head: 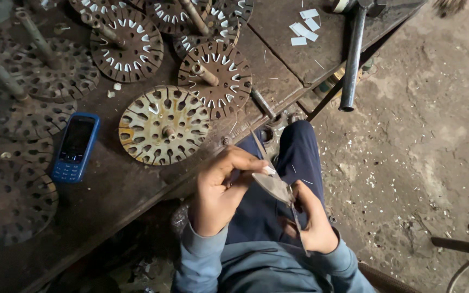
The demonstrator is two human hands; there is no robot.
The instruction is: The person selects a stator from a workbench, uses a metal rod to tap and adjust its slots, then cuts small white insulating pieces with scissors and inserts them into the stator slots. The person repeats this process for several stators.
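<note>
The right hand (pixel 315 221) was closed around the handles of a pair of metal shears (pixel 278 187), whose blades ran up and to the left over the person's lap. The left hand (pixel 221 187) was pinched shut on a small white paper strip (pixel 268 170), held right at the blades, so strip and shears touched between the two hands; whether the blades had bitten into it could not be told. Just beyond the hands lay the edge of a dark workbench (pixel 120 190), and nearest on it a pale rusted slotted disc (pixel 164 125) whose slots looked bare. Behind it another slotted disc (pixel 215 76) on a short shaft carried white slips in many slots, as did a further disc (pixel 127 46), so the lining seemed done on several and left to do on the nearest. Discs at the far left were too dark to judge. A few cut white strips (pixel 305 27) lay loose at the bench's far end, well apart from the hands. A blue mobile phone (pixel 75 146) lay on the bench to the left, and a steel pipe (pixel 353 57) hung over the edge above a gritty floor (pixel 419 152).
</note>
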